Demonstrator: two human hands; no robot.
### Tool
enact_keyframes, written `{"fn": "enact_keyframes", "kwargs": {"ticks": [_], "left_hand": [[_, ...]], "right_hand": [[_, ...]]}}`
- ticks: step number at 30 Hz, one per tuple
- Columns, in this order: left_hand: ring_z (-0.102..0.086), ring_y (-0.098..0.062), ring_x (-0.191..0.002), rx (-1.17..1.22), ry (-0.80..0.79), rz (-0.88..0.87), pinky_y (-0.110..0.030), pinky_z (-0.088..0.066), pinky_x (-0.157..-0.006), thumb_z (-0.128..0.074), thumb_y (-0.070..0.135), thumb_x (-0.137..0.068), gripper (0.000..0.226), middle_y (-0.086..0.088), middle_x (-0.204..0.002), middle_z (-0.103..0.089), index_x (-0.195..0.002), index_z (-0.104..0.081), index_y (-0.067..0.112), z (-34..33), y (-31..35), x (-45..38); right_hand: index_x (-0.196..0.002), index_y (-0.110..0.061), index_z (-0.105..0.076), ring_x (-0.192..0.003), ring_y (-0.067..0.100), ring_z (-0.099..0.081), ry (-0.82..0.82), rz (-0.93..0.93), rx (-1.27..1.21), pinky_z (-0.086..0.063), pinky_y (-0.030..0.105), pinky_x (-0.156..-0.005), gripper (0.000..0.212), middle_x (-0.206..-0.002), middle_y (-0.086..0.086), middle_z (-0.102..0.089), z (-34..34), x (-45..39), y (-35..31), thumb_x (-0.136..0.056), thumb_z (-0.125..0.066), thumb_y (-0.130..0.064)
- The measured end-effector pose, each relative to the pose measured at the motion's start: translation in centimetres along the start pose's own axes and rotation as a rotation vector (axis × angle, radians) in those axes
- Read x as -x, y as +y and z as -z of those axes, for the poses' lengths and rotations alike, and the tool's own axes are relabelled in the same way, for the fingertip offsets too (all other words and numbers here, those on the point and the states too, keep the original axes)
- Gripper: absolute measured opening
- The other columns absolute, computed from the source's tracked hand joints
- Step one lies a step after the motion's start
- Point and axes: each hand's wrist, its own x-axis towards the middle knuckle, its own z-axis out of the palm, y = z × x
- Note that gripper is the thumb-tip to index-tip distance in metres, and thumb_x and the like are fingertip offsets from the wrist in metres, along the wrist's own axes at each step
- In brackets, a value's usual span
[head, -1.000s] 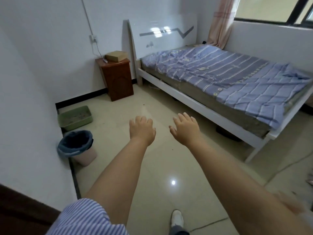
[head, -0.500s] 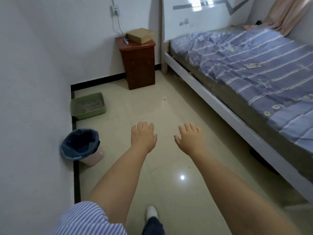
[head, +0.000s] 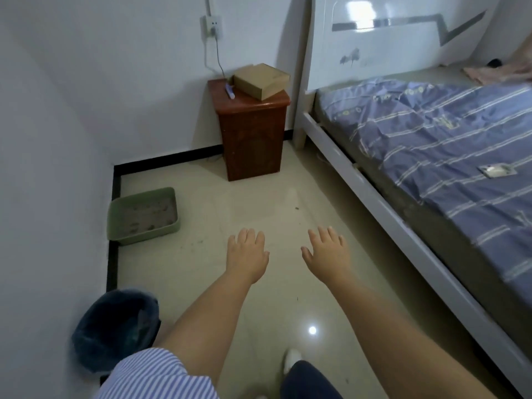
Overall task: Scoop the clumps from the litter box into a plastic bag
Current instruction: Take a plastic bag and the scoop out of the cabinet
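Item 1: my left hand [head: 247, 253], held out over the floor [head: 201, 283], palm down, fingers straight & relaxed, holding nothing.
Item 2: my right hand [head: 326, 251], same pose, fingers spread, nothing in it; both hands side by side, apart.
Item 3: litter box [head: 143, 216], green tray on floor vs. left wall, ahead-left of my left hand, well apart from it. Grey litter w/ darker clumps inside.
Item 4: bin [head: 115, 329] w/ dark blue bag liner, near left wall, beside my left arm, nearer me than the litter box.
Item 5: brown nightstand [head: 253, 139] in corner, cardboard box [head: 261, 80] on top.
Item 6: bed [head: 431, 156], blue striped cover, to the right.
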Motion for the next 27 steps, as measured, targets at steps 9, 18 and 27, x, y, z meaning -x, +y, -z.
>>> {"fn": "enact_keyframes", "kwargs": {"ticks": [9,18,27], "left_hand": [[-0.032,-0.022,-0.13,0.025,-0.018,0.135,-0.036,-0.026,-0.106,-0.031,0.035,-0.099,0.044,-0.005,-0.14,-0.037,-0.137,-0.033,0.013,4.7,-7.7,-24.7],[-0.035,-0.022,-0.127,0.072,-0.065,0.205,-0.034,-0.029,-0.104,-0.032,0.034,-0.098,0.041,-0.006,-0.137,-0.04,-0.134,-0.036,0.014,8.0,-15.2,-44.3],[-0.034,-0.023,-0.129,0.123,-0.114,0.253,-0.034,-0.028,-0.104,-0.034,0.035,-0.098,0.042,-0.006,-0.137,-0.04,-0.133,-0.037,0.014,6.8,-23.6,-65.5]], "right_hand": [[-0.147,-0.019,-0.016,-0.146,0.024,-0.009,-0.051,0.092,0.022,-0.01,0.038,-0.119,0.055,-0.156,0.004,-0.016,5.0,-27.6,-1.6,-0.098,-0.026,-0.043],[-0.147,-0.018,-0.018,-0.146,0.023,-0.008,-0.166,0.168,0.019,-0.01,0.039,-0.119,0.055,-0.157,0.006,-0.014,8.2,-49.2,-6.7,-0.098,-0.027,-0.043],[-0.147,-0.017,-0.018,-0.146,0.02,-0.007,-0.167,0.122,0.016,-0.008,0.034,-0.119,0.054,-0.157,0.003,-0.014,8.4,-71.2,-10.5,-0.099,-0.026,-0.04]]}}
